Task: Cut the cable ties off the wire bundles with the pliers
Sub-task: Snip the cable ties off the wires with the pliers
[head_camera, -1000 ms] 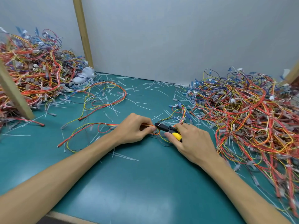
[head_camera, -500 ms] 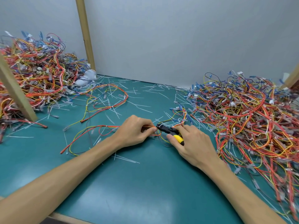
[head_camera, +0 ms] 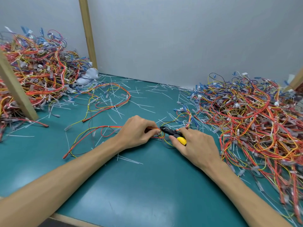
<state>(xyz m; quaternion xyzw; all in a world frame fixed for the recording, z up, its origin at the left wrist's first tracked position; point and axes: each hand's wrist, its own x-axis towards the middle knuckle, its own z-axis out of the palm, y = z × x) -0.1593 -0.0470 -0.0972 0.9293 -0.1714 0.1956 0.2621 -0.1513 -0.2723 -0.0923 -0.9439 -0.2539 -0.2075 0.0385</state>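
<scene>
Left hand (head_camera: pixel 136 131) resting on the teal mat (head_camera: pixel 139 190), fingers (head_camera: pixel 151 128) curled tight and pinching a thin wire bundle (head_camera: pixel 100 128) of red, yellow and black strands. Right hand (head_camera: pixel 195 145) closed round the yellow-handled pliers (head_camera: pixel 173 134), thumb along the near grip, remaining fingers wrapped over the far one. Black nose of the pliers pointing left, tip touching the pinched wires just beside the left fingertips; jaws nearly together, though whether a cable tie sits between them cannot be told. From the left fingers, bundle trailing away leftward in loose loops, ending in a red tip well out past the wrist; from the pliers, more strands curling up and rightward toward the big wire heap (head_camera: pixel 250 122) lying just beyond the right knuckles. Second wire heap (head_camera: pixel 34 71) well away to the far left of the left hand, behind a slanted wooden post (head_camera: pixel 16 89). Another loose harness (head_camera: pixel 113 99) looped on the mat beyond the left fingers. Cut white tie offcuts (head_camera: pixel 129 159) scattered all around both hands, some just below the left wrist. Upright wooden post (head_camera: pixel 87 31) and grey wall farther back.
</scene>
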